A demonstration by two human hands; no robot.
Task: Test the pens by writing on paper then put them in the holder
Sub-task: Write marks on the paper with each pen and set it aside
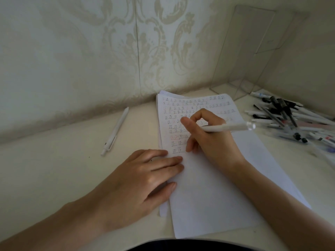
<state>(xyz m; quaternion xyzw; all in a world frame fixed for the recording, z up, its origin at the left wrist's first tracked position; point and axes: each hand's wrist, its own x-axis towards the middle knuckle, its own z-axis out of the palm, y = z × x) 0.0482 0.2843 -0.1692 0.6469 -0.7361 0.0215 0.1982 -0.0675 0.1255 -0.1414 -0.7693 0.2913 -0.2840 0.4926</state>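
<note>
A stack of white paper (213, 187) lies on the desk, its upper half covered with rows of written marks. My right hand (210, 138) grips a white pen (230, 127) over the written rows; the pen's tip is hidden behind my fingers and its clear end points right. My left hand (145, 178) rests flat on the paper's left edge, fingers straight. A heap of several pens (290, 120) lies at the right. A clear acrylic holder (253, 57) stands in the back right corner.
One white pen (116, 131) lies alone on the desk left of the paper. A patterned wall runs along the back and meets the side wall at the right corner. The pale desk (63, 169) extends left of the paper.
</note>
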